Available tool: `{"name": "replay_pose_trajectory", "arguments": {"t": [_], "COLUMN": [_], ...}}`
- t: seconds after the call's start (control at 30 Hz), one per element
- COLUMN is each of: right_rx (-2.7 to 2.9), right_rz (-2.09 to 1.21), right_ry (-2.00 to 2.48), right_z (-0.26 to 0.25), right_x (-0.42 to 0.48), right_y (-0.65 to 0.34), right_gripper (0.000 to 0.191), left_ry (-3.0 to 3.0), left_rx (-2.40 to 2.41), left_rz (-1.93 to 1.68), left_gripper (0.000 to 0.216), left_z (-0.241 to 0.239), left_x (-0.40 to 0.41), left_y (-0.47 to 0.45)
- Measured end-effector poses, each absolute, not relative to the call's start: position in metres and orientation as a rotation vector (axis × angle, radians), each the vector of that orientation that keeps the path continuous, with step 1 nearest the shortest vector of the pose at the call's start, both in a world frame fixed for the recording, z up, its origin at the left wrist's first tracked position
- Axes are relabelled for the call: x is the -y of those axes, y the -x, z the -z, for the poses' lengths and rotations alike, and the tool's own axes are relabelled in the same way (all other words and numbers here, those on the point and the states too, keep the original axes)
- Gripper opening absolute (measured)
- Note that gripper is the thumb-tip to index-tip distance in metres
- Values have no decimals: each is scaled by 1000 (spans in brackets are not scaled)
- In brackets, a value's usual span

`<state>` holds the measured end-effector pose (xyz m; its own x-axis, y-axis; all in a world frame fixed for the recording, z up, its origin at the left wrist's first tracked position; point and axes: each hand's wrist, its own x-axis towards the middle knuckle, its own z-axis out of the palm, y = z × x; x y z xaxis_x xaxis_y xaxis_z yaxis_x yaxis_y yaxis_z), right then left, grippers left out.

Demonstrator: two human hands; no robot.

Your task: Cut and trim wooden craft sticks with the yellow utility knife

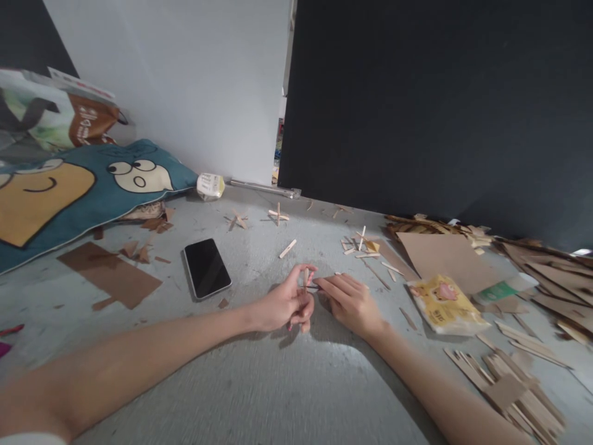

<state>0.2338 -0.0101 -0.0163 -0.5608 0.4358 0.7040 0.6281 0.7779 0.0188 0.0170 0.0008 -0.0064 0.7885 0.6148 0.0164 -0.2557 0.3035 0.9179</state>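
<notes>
My left hand (291,301) is closed on a short, pale wooden stick piece (306,276) that stands upright between its fingers. My right hand (347,300) is closed around a thin, dark metal tool (313,286), whose tip meets the stick piece or lies very near it; the grip hides its kind. Both hands are low over the grey table (259,395). Just beyond them lies a short wooden stick with a dark slot (288,248). Farther back are small crossed stick pieces (278,214) and another cluster of crossed sticks (238,219).
A phone (207,269) and brown cardboard (111,275) lie left, near a blue cartoon pillow (92,179). To the right are a yellow tissue pack (445,306), a cardboard sheet (447,259) and a pile of wooden sticks (514,386). Dark panel (435,111) stands behind.
</notes>
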Motion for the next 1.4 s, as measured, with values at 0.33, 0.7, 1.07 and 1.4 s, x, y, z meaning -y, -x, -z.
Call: {"name": "replay_pose_trajectory", "arguments": {"t": [0.33, 0.7, 1.07, 1.4], "right_rx": [2215, 2278, 2263, 2264], "right_rz": [286, 257, 273, 292], "right_ry": [791, 795, 751, 765], "right_z": [15, 18, 16, 14], "right_x": [9, 15, 6, 8], "right_y": [-233, -232, -235, -233], "right_gripper": [40, 40, 34, 27], "left_ry": [-1037, -1149, -984, -953], "left_rx": [-277, -375, -324, -284], "left_rz": [-602, -604, -563, -579], "left_gripper": [41, 50, 44, 40], "left_z": [-1, 6, -1, -2], "left_x": [-1, 3, -1, 1], "left_y": [-16, -19, -17, -16]}}
